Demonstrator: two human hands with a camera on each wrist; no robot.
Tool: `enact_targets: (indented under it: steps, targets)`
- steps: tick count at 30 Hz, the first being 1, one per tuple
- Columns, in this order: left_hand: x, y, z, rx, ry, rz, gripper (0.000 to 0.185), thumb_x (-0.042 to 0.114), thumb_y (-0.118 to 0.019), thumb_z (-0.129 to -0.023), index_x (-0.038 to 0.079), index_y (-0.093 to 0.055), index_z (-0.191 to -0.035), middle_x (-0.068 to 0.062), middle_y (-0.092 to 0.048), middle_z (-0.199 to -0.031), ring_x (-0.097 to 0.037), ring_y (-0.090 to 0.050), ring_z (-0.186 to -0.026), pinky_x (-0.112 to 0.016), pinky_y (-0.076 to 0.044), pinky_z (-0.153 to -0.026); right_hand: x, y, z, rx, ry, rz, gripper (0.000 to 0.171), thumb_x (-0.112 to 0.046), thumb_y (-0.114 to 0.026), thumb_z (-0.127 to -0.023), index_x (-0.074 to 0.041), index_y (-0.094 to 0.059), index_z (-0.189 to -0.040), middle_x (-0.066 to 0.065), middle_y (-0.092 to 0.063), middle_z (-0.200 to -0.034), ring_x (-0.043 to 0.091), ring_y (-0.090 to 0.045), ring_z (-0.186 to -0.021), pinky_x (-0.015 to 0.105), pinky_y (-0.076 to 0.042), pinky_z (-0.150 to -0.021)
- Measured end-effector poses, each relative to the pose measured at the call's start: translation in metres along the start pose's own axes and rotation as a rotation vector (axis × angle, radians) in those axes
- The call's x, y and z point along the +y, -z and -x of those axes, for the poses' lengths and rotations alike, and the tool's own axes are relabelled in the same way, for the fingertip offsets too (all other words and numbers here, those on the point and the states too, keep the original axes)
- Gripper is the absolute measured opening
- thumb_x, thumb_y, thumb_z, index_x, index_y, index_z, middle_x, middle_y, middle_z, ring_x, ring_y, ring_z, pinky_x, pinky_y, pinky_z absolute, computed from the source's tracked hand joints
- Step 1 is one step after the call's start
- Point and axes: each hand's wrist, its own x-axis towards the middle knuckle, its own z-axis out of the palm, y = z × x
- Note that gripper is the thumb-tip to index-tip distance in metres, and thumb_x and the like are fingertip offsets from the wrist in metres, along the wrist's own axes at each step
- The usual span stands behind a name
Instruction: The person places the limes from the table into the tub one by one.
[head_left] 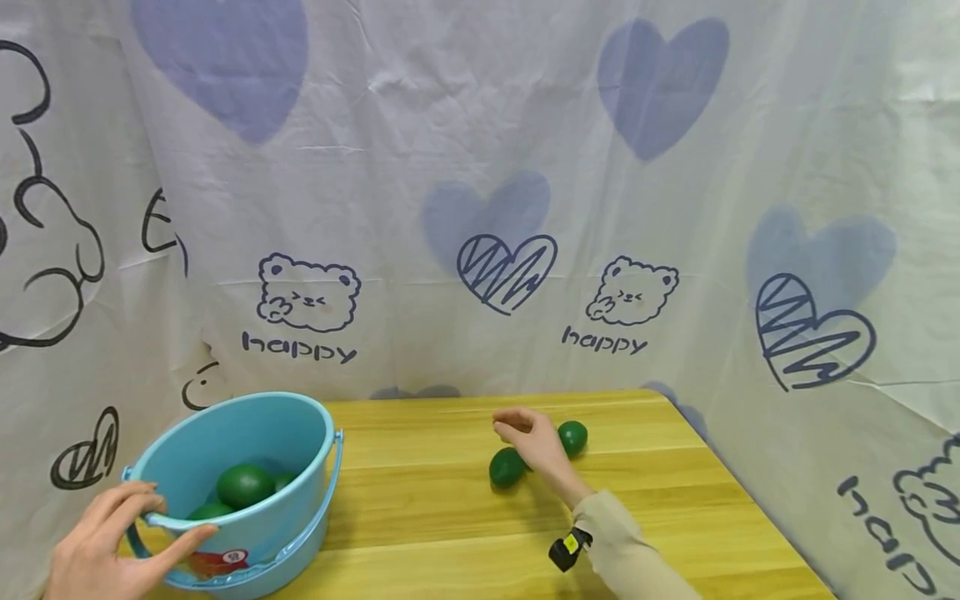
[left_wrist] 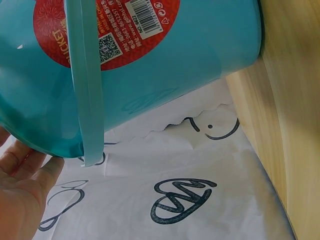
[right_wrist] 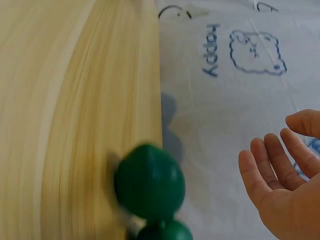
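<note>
You see a wooden table (head_left: 450,517) low in the frame and a printed cloth (head_left: 480,167) with hearts and bears filling everything above.

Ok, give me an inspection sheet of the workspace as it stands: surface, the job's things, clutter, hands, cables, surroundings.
Surface: wooden table, light planks.
Job's things: blue bucket at the table's left end, tilted, with green fruits inside; two loose green fruits on the table.
Clutter: nothing seen.
Hands: left hand grips the bucket's near rim; right hand hovers over the loose fruits, fingers relaxed, holding nothing.
Cables: nothing seen; a small black device sits at the right wrist.
Surroundings: white printed cloth with hearts and bears behind and beside the table.
</note>
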Motion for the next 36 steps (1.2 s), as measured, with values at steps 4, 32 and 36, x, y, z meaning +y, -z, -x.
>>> enact_targets:
  steps: [4, 32, 36]
  targets:
    - [-0.001, 0.000, 0.000, -0.006, -0.007, -0.008, 0.061, 0.036, -0.098, -0.038, 0.006, -0.065, -0.081, -0.017, -0.063, -0.107, -0.037, -0.058, -0.094, -0.003, -0.024, -0.072, 0.009, 0.019, -0.002, 0.061, -0.017, 0.040, 0.021, -0.017, -0.066, -0.094, -0.011, -0.070, -0.114, 0.009, -0.070, -0.111, 0.023, -0.067, -0.099, 0.045, -0.055, -0.089]
    - [-0.004, 0.001, 0.001, -0.059, -0.002, 0.011, 0.059, 0.038, -0.097, -0.047, 0.006, -0.064, -0.084, -0.017, -0.061, -0.109, -0.038, -0.056, -0.100, -0.003, -0.023, -0.074, 0.073, 0.088, -0.028, 0.309, -0.162, 0.213, 0.030, -0.015, -0.066, -0.091, -0.003, -0.067, -0.119, 0.020, -0.066, -0.119, 0.032, -0.061, -0.109, 0.044, -0.048, -0.096]
    - [-0.004, 0.001, 0.001, -0.068, 0.002, 0.001, 0.059, 0.039, -0.097, -0.047, 0.006, -0.064, -0.084, -0.016, -0.061, -0.109, -0.038, -0.056, -0.099, -0.008, -0.027, -0.071, 0.076, 0.092, -0.029, 0.260, -0.174, 0.252, 0.038, -0.013, -0.067, -0.090, 0.001, -0.062, -0.126, 0.025, -0.060, -0.128, 0.036, -0.057, -0.117, 0.048, -0.046, -0.100]
